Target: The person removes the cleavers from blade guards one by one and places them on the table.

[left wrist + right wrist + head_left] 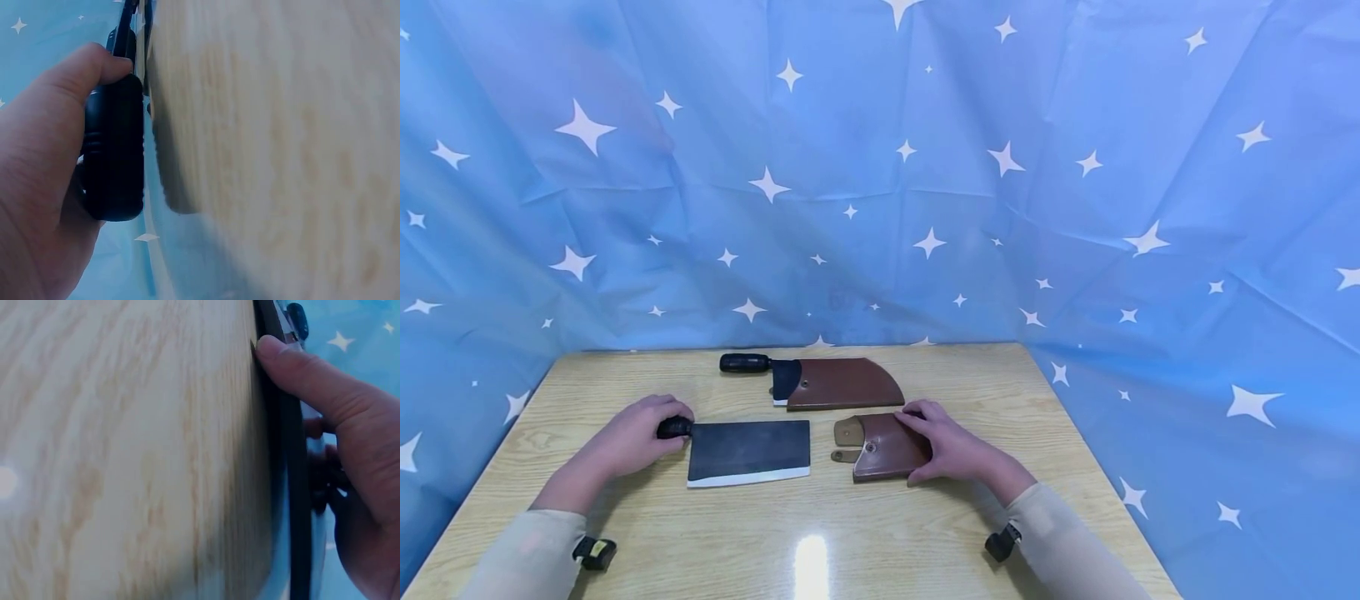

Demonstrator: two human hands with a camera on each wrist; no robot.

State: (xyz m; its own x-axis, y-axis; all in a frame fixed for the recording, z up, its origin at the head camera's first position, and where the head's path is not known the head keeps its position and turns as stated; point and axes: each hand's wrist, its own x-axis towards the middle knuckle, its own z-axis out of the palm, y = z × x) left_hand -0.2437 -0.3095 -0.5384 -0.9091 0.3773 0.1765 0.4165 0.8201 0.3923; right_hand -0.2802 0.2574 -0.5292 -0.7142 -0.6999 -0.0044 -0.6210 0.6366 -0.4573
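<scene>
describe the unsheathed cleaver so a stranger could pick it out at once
On the wooden table, find the left grip, nearer the viewer than the sheathed cleaver. It holds the black handle of the bare cleaver, whose broad, dark, rectangular blade points right. Unlike its neighbour, this one has its whole blade uncovered.

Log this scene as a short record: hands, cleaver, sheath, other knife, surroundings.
left hand: grips the black handle of the bare cleaver
right hand: holds the loose sheath, brown
gap: cleaver and loose sheath apart, sheath's flap end facing the blade
sheathed knife: lies farther back, handle pointing left
table: light wood grain
backdrop: blue, white stars
</scene>
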